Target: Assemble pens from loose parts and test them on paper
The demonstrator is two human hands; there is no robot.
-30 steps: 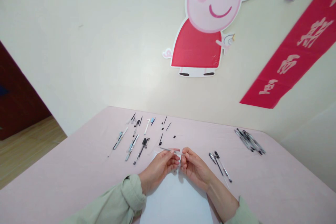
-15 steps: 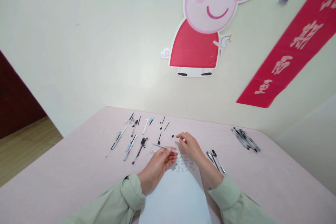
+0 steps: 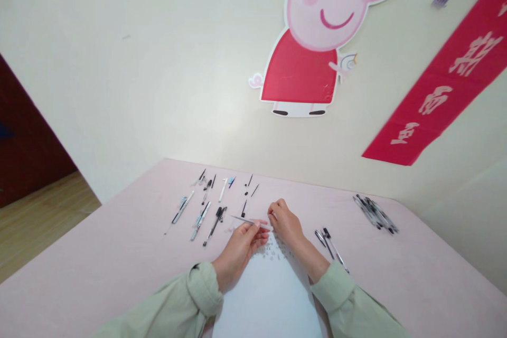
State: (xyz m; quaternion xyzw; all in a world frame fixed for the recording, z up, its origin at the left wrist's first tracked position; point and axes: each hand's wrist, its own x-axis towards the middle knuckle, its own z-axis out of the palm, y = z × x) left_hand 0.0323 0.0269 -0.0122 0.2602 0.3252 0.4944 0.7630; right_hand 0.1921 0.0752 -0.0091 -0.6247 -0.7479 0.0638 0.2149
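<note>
My left hand (image 3: 247, 237) is closed around a slim pen (image 3: 244, 219) with a pale, see-through barrel. Its thin dark end points left and its other end reaches toward my right hand. My right hand (image 3: 283, 220) has its fingertips pinched together just beyond the pen's right end; whatever is between them is hidden. Under both hands lies a white sheet of paper (image 3: 267, 296) with small dark writing near its top. Close by, beyond my left hand, are a thin black pen part (image 3: 244, 207) and a small black piece (image 3: 246, 193).
Several pens and loose parts lie to the left, among them a black pen (image 3: 214, 227) and a white pen (image 3: 201, 222). To the right are a few pens (image 3: 335, 248) and a pile of pens (image 3: 375, 214). The pink tabletop (image 3: 150, 264) meets a wall at the back.
My right fingers have drawn closed and come slightly nearer. The small black piece that lay by them on the table no longer shows there. My left hand still holds the pen.
</note>
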